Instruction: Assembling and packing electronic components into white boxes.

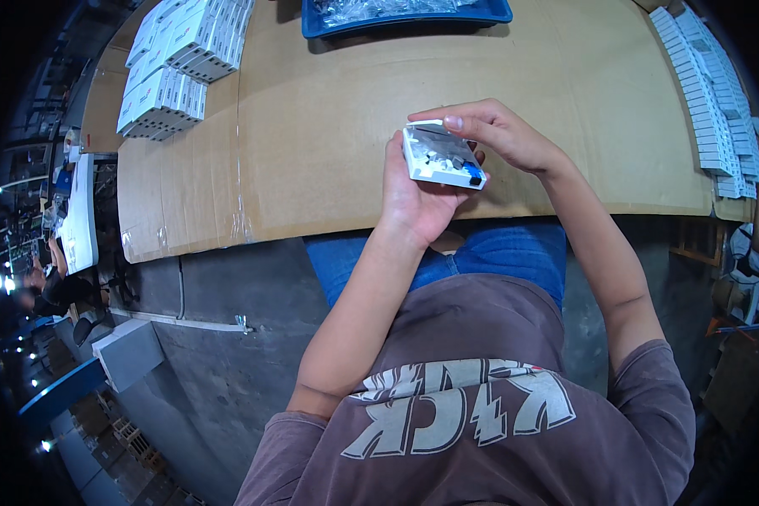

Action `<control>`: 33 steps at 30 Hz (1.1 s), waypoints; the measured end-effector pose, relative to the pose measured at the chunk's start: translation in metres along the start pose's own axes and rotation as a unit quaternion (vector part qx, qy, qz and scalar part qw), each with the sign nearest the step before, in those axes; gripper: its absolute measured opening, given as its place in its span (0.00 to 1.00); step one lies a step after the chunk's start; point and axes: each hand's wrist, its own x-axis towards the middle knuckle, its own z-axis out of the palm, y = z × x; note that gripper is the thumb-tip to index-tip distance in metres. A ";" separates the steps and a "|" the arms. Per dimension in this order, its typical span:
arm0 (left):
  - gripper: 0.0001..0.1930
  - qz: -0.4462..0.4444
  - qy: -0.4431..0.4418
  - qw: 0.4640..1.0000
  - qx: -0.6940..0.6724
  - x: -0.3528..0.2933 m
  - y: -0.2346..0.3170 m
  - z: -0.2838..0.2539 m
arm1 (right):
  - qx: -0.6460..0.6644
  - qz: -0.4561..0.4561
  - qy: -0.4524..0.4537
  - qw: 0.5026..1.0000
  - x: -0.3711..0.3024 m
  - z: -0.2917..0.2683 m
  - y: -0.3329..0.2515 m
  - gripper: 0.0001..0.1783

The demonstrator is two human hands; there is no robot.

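A small flat white box (443,155) with a greyish picture on top and a blue-and-black corner is held above the near part of the table. My left hand (417,198) cradles it from below, the palm under the box and the fingers wrapped round its sides. At the far end of the box, my right hand (510,135) grips the edge, with the thumb on the near side and the forefinger stretched along the far side. The other right fingers are partly hidden behind the box.
Brown cardboard (329,160) covers the table. White boxes (164,97) are stacked at the far left, and more white boxes (708,110) line the right edge. A blue tray (409,27) of clear plastic packets stands at the back. Another person (55,282) is at the far left.
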 end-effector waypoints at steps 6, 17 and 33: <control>0.30 0.015 0.014 1.000 -0.001 -0.003 -0.001 0.008 | -0.012 -0.063 0.006 0.998 0.001 0.003 0.011 0.25; 0.31 0.021 0.020 1.000 -0.002 -0.004 -0.004 0.008 | -0.050 -0.053 0.006 0.997 -0.001 0.014 0.005 0.24; 0.30 -0.023 0.015 0.999 0.020 -0.001 -0.013 0.003 | -0.092 0.036 -0.020 0.995 -0.015 0.000 0.006 0.28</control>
